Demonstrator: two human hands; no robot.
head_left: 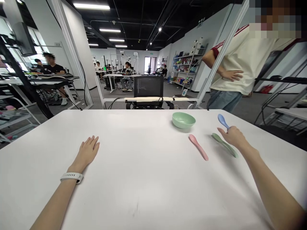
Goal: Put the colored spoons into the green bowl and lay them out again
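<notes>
My right hand (233, 136) is closed on the handle of a blue spoon (223, 121), whose bowl points up and away, just above the white table (144, 179). A green spoon (225, 145) lies flat right under that hand. A pink spoon (198, 147) rests to its left. A pale green bowl (183, 120) stands upright near the far edge, apart from the spoons. My left hand (87, 152) lies flat on the table at the left, fingers stretched out, holding nothing. A white watch (72, 176) is on that wrist.
A person in a cream shirt (242, 64) stands just beyond the table's far right corner. A black office chair (148, 91) sits behind the far edge. Desks with seated people are at the left and back, and shelving lines the right wall.
</notes>
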